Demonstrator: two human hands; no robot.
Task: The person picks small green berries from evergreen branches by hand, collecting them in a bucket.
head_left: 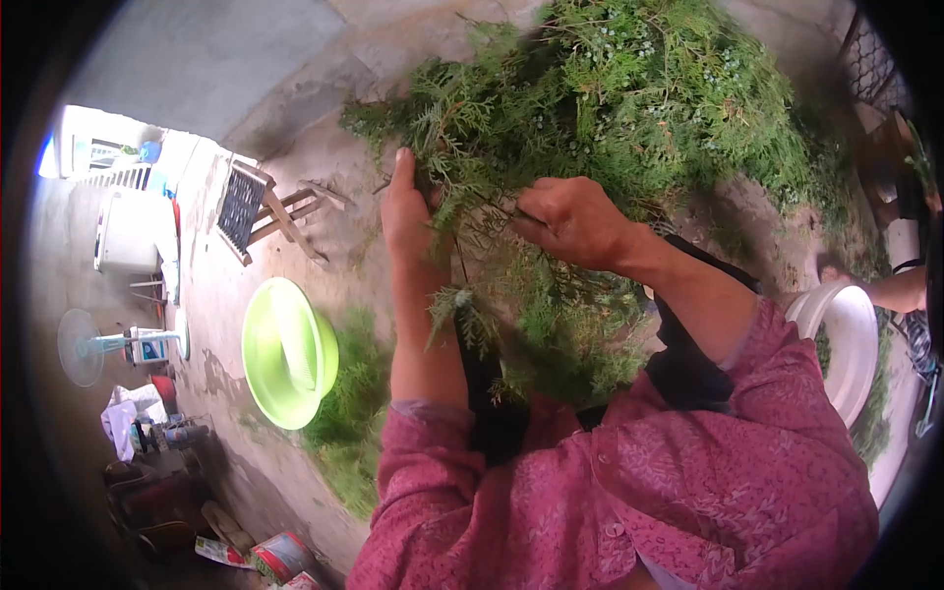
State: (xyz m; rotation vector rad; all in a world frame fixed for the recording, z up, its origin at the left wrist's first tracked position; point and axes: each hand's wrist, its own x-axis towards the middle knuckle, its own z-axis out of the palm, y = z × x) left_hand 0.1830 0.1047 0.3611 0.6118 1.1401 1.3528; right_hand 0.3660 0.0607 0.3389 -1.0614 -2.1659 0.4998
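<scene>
Well, far left of the big leafy pile, a green bowl. By the pile's left end, left hand beside leafy twigs, grip hard to tell. Under the pile, right hand with grip closed around the twigs. Maybe scratched skin from pulling too hard.

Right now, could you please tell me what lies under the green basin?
Loose green sprigs show along the right edge of the green basin, and floor to its left. What lies directly under it cannot be seen, because the basin covers it.
</scene>
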